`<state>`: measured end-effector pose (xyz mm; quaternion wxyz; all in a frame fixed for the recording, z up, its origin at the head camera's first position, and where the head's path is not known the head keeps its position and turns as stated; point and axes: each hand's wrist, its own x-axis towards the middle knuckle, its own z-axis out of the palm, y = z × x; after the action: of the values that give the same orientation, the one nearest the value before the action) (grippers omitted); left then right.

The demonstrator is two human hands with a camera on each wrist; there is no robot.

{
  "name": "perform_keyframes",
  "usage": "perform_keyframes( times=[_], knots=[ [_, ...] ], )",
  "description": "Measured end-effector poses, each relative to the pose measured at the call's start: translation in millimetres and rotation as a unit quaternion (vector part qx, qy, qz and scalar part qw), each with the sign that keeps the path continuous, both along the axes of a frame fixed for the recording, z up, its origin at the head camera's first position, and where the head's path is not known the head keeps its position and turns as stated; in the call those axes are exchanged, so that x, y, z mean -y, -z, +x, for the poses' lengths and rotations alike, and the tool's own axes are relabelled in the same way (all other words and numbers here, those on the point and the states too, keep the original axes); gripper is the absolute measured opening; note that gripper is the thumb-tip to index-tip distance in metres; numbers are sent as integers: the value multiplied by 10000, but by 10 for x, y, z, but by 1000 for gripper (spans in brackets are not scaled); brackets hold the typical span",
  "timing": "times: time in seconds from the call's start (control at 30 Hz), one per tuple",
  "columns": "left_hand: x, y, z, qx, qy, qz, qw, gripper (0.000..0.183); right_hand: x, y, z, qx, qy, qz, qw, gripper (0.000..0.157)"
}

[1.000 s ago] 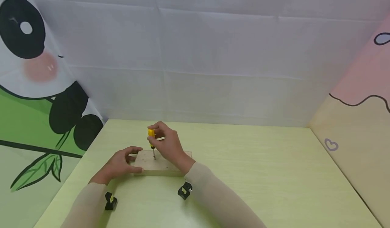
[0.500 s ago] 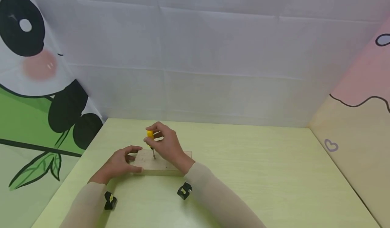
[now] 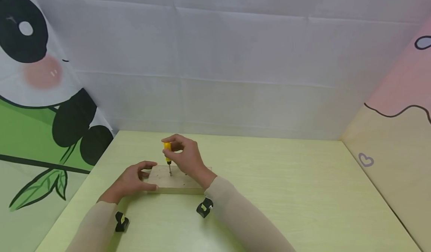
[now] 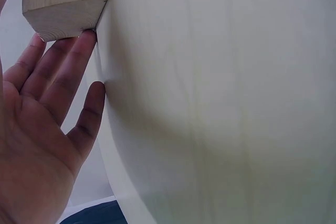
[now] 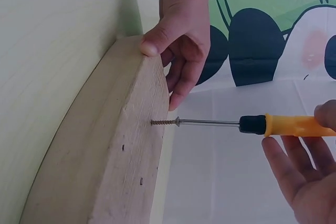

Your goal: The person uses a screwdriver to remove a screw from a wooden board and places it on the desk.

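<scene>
My right hand (image 3: pixel 189 159) holds a screwdriver (image 3: pixel 167 146) by its yellow handle, between thumb and fingers. Its thin shaft (image 5: pixel 210 123) meets the head of a screw (image 5: pixel 164 122) that stands partly sunk in the top of a wooden block (image 3: pixel 178 191). Much of the screw's thread shows above the wood. At the block's left end, my left hand (image 3: pixel 129 181) grips it, thumb on the near edge and fingers toward the far edge. Up close in the left wrist view, fingertips (image 4: pixel 86 38) touch the end face of the block.
Several small dark holes (image 5: pixel 141 181) mark the block's top face. The block lies on a pale wood-grain table (image 3: pixel 286 192) with a white cloth backdrop (image 3: pixel 235 57) behind it. Cartoon-printed panels (image 3: pixel 72 119) stand at both sides. Black wrist devices (image 3: pixel 204 208) hang by both sleeves.
The right hand has shifted slightly left and back, its fingers turning about the handle, and the screwdriver now stands more upright. Block and left hand have stayed in place.
</scene>
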<state>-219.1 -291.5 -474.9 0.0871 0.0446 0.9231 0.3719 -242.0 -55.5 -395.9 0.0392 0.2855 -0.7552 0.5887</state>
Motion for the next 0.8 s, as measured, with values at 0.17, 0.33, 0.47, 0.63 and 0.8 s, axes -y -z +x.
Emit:
perform_keyframes(
  times=[0.17,0.33,0.47,0.63,0.8],
  knots=[
    [10,11,-4,-19,-19,-2,10000,85,5,-4,4,20,-181,70,9998,25],
    [15,19,-9,1,-12,20,10000,85,19,28,12,38,-90,-77,9999,22],
    [18,6,1,-14,3,10,10000,85,33,36,29,-80,57,-140,9999,21],
    [16,3,4,11,-4,38,10000,85,42,33,34,-331,258,-17,9991,20],
    [15,-7,4,-12,11,85,10000,85,41,3,43,-356,168,40,9992,24]
  ],
)
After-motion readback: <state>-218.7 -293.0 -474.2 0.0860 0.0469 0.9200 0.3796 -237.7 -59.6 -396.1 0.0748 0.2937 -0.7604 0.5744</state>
